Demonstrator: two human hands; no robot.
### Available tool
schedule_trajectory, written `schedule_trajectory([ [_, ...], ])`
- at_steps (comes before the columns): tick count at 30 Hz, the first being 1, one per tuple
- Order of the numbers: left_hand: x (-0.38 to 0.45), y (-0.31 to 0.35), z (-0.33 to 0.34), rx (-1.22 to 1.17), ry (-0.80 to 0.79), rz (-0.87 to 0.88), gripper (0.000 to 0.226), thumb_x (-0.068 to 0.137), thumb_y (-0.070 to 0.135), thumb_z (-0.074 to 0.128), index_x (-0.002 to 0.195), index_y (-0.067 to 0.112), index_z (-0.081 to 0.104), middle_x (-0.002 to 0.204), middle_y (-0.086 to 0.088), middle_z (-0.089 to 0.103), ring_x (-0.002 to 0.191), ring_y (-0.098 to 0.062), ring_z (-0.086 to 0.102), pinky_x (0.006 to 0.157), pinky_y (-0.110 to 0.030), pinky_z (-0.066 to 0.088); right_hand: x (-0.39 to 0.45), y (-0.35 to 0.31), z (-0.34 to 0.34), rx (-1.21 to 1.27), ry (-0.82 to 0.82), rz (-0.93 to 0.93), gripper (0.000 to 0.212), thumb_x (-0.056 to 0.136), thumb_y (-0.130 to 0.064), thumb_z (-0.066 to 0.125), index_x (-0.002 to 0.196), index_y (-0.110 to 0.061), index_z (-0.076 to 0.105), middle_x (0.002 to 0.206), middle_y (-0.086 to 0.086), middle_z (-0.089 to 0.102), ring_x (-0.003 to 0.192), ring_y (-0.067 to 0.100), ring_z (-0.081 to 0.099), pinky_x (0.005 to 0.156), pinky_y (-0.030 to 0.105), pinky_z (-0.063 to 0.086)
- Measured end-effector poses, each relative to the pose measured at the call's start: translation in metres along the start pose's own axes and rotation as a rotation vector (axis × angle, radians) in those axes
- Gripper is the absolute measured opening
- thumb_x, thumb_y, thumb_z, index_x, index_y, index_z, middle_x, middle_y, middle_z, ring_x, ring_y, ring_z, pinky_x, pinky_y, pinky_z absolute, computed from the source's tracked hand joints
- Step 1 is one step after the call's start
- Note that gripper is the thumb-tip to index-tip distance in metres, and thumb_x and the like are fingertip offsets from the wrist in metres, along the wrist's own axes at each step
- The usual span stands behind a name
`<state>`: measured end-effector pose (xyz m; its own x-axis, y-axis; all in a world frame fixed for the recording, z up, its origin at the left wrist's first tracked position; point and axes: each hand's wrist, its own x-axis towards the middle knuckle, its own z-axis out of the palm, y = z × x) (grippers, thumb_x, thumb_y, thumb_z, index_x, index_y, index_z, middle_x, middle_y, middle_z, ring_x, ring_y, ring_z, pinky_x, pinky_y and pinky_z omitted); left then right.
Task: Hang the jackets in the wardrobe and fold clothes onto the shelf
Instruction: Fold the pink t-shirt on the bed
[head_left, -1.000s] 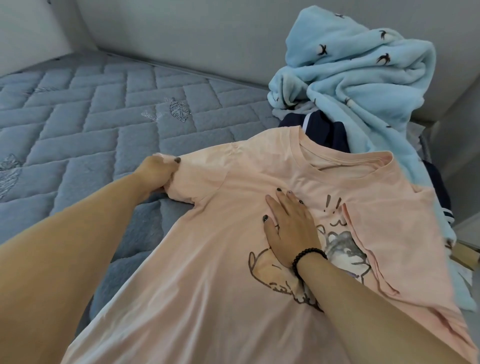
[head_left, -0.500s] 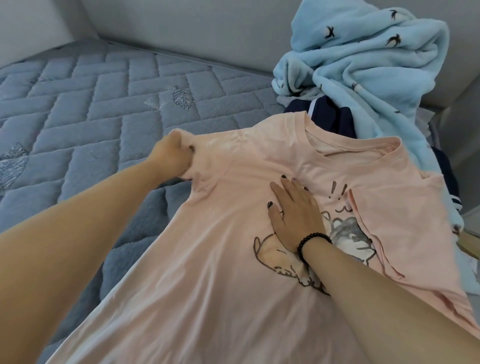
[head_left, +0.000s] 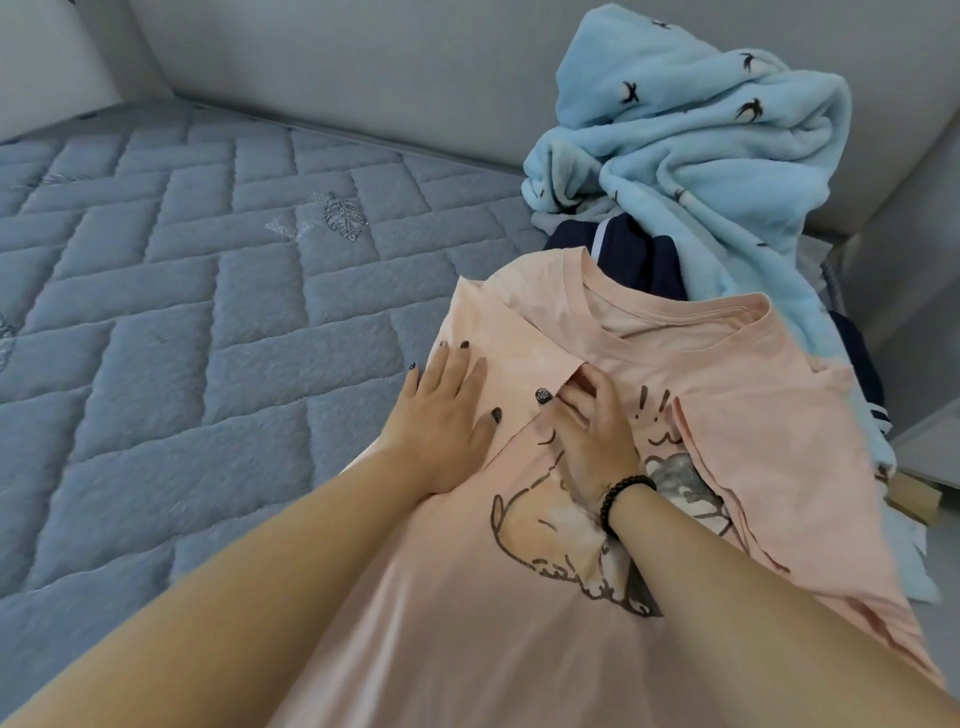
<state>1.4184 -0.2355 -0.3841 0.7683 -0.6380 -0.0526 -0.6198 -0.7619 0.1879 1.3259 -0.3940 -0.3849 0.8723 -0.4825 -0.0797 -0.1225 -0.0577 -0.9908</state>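
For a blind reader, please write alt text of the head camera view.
Two hands fold a pink T-shirt on a grey quilted mattress: left hand presses the folded-in sleeve flat, right hand touches its edge. Light blue fleece lies behind.

2 hands (head_left: 441, 415), 1 pink tee (head_left: 519, 649), 1 blue blanket (head_left: 701, 171)

Bare forearms, dark-painted nails on the left hand (head_left: 445, 402), a black beaded bracelet (head_left: 623, 498) on the right wrist.
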Motion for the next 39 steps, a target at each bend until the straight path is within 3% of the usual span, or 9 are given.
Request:
schedule_trajectory([
  [9,-0.001,-0.001,0.012,0.110,0.061,-0.004,0.077,0.083,0.057,-0.004,0.155,0.029,-0.006,0.163,0.001,-0.013,0.149,-0.021,-0.016,0.120,-0.043,-0.004,0.006,-0.028,-0.014,0.145,-0.004,0.152,0.045,0.092,-0.010,0.057,0.134,-0.021,0.046,0.123,-0.006,0.060,0.099,0.003,0.061,0.081,0.020,0.050],
  [13,0.002,0.003,0.009,0.188,0.029,-0.009,0.080,0.080,0.058,-0.008,0.155,0.028,-0.003,0.163,-0.001,-0.010,0.149,-0.025,-0.013,0.119,-0.056,0.000,0.019,-0.064,-0.055,0.097,0.213,-0.051,0.039,0.086,0.000,0.055,0.117,-0.022,0.052,0.112,-0.005,0.063,0.098,0.009,0.061,0.081,0.025,0.051],
  [17,0.013,0.023,-0.021,0.475,-0.135,0.012,0.075,0.082,0.053,0.001,0.139,0.017,0.033,0.142,-0.013,0.034,0.135,-0.035,0.031,0.111,-0.068,0.003,0.045,-0.075,-0.105,-0.163,0.531,-0.176,0.040,0.086,-0.001,0.048,0.121,-0.019,0.050,0.125,-0.004,0.054,0.111,0.008,0.052,0.089,0.013,0.040],
  [20,0.053,0.043,-0.052,0.148,0.140,-0.006,0.034,0.095,0.032,0.031,0.111,0.013,0.055,0.106,-0.001,0.054,0.095,-0.026,0.056,0.096,-0.045,0.037,0.074,-0.062,-0.143,-0.445,0.637,-0.130,0.049,0.090,-0.013,0.055,0.136,-0.012,0.041,0.141,0.004,0.039,0.131,0.019,0.036,0.108,0.034,0.035],
  [23,0.105,0.053,-0.054,-0.235,0.540,0.043,0.029,0.094,0.009,0.041,0.121,0.006,0.050,0.122,-0.009,0.053,0.101,-0.032,0.055,0.078,-0.038,0.041,0.089,-0.044,-0.166,-0.569,0.546,-0.063,0.062,0.089,-0.023,0.058,0.145,-0.015,0.032,0.147,0.005,0.036,0.137,0.024,0.032,0.112,0.044,0.032],
  [25,0.128,0.055,-0.032,-0.232,0.596,0.081,0.038,0.094,0.004,0.040,0.132,0.004,0.044,0.136,-0.013,0.049,0.120,-0.034,0.050,0.097,-0.044,0.037,0.094,-0.029,-0.172,-0.595,0.450,-0.056,0.064,0.091,-0.021,0.056,0.147,-0.017,0.027,0.147,0.003,0.039,0.136,0.024,0.036,0.113,0.043,0.030],
  [28,0.141,0.051,0.007,-0.093,0.663,0.005,0.051,0.096,0.011,0.032,0.146,0.005,0.033,0.150,-0.012,0.041,0.138,-0.027,0.040,0.115,-0.055,0.011,0.099,-0.010,-0.169,-0.581,0.358,-0.152,0.049,0.094,-0.019,0.052,0.141,-0.021,0.039,0.132,-0.003,0.054,0.128,0.023,0.046,0.111,0.044,0.032],
  [33,0.154,0.043,0.021,-0.026,0.790,-0.017,0.053,0.097,0.021,0.031,0.146,0.004,0.035,0.124,-0.017,0.057,0.108,-0.032,0.054,0.098,-0.053,0.031,0.114,0.011,-0.167,-0.650,0.427,-0.246,0.006,0.094,-0.029,0.051,0.096,-0.025,0.054,0.095,-0.003,0.057,0.097,0.025,0.055,0.091,0.048,0.043],
  [39,0.134,0.050,0.013,0.057,0.764,-0.105,0.040,0.091,0.011,0.049,0.131,0.011,0.043,0.093,-0.009,0.056,0.087,-0.024,0.046,0.084,-0.041,0.024,0.093,-0.010,-0.172,-0.551,0.448,-0.210,0.018,0.093,-0.023,0.056,0.077,-0.015,0.060,0.066,-0.007,0.053,0.073,0.019,0.048,0.070,0.028,0.036],
])
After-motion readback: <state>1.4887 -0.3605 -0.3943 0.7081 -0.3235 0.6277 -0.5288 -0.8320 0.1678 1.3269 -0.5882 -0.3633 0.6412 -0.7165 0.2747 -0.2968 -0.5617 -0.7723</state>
